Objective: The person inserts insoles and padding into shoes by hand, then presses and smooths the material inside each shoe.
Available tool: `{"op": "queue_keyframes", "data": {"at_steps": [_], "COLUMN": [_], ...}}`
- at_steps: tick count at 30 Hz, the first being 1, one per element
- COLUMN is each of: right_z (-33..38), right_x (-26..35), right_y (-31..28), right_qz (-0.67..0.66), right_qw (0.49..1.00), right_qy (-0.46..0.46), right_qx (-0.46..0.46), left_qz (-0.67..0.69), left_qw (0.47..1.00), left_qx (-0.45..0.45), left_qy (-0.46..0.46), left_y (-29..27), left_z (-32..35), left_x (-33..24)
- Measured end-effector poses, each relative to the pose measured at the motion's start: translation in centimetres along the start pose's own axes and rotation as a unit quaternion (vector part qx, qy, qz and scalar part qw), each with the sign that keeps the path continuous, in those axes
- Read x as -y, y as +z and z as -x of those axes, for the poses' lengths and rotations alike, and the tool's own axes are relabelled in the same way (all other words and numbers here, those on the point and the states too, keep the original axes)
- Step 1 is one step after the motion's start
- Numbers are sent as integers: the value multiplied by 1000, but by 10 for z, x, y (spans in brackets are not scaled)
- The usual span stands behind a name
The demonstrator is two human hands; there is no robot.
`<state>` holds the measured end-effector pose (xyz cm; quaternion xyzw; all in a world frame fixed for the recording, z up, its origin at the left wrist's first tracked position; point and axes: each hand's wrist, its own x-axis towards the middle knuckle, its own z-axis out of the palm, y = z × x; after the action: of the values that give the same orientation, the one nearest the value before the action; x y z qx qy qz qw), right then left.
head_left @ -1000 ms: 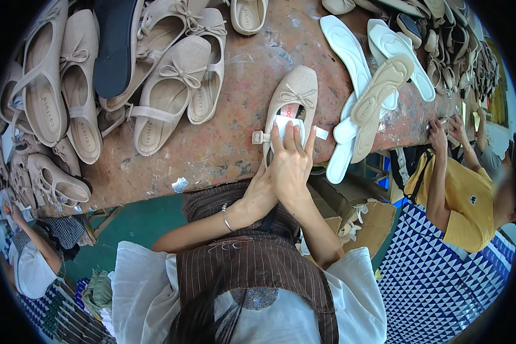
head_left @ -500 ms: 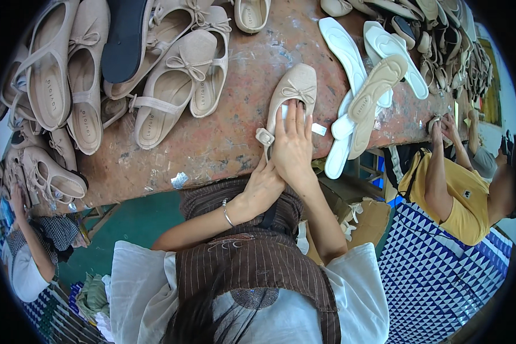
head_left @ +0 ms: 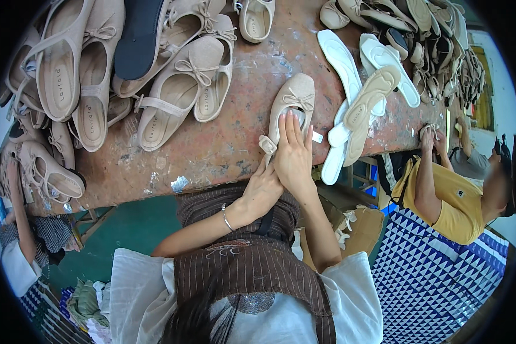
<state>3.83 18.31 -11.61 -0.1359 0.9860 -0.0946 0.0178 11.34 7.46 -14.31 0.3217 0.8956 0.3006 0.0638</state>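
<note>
A beige ballet flat with a bow (head_left: 297, 86) lies before me on the table, its toe pointing away. My right hand (head_left: 293, 156) is laid over its opening, fingers stretched out and close together, fingertips inside the shoe below the bow. Something white shows beside those fingers. My left hand (head_left: 262, 192) grips the shoe's heel end from the near side, partly hidden under my right wrist. At the shoe's left edge, next to my left fingers, a small strap loop (head_left: 267, 144) sticks out.
White insole pieces (head_left: 339, 54) and a beige insole (head_left: 371, 97) lie to the right. Beige shoes (head_left: 180, 97) crowd the left; another pile (head_left: 436, 34) is far right. A cardboard box (head_left: 361, 232) stands below the table edge. A person in yellow (head_left: 441, 200) works at right, another at left.
My right fingers have drawn slightly back toward me out of the shoe's toe, so more of the fingertips shows. The whole view has shifted slightly; my left hand keeps its hold.
</note>
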Motion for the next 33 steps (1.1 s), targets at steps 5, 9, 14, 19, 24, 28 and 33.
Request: {"op": "queue_keyframes", "data": {"at_steps": [5, 9, 14, 19, 24, 28, 33], "right_z": [-40, -15, -10, -35, -40, -52, -61], "right_x": [-9, 3, -7, -11, -5, -18, -35], "right_y": [-21, -15, 11, 6, 5, 23, 27], "right_qz": [2, 127, -30, 112, 93, 100, 58], "right_qw": [972, 990, 998, 971, 993, 994, 997], "right_qy": [99, 14, 41, -14, 65, 42, 10], "right_qx": [215, -65, -42, -209, 19, -18, 51], "left_qz": [-31, 45, 1, 24, 21, 13, 16], "left_qw": [997, 999, 998, 997, 999, 999, 999], "left_qx": [-71, -14, -63, 63, -38, 26, -27], "left_qy": [9, -25, 1, -28, -15, -23, -22], "left_y": [0, 1, -3, -7, -7, -7, -12], "left_z": [-3, -2, -1, -4, -4, -4, -9], "left_x": [1, 0, 1, 0, -1, 0, 1]}}
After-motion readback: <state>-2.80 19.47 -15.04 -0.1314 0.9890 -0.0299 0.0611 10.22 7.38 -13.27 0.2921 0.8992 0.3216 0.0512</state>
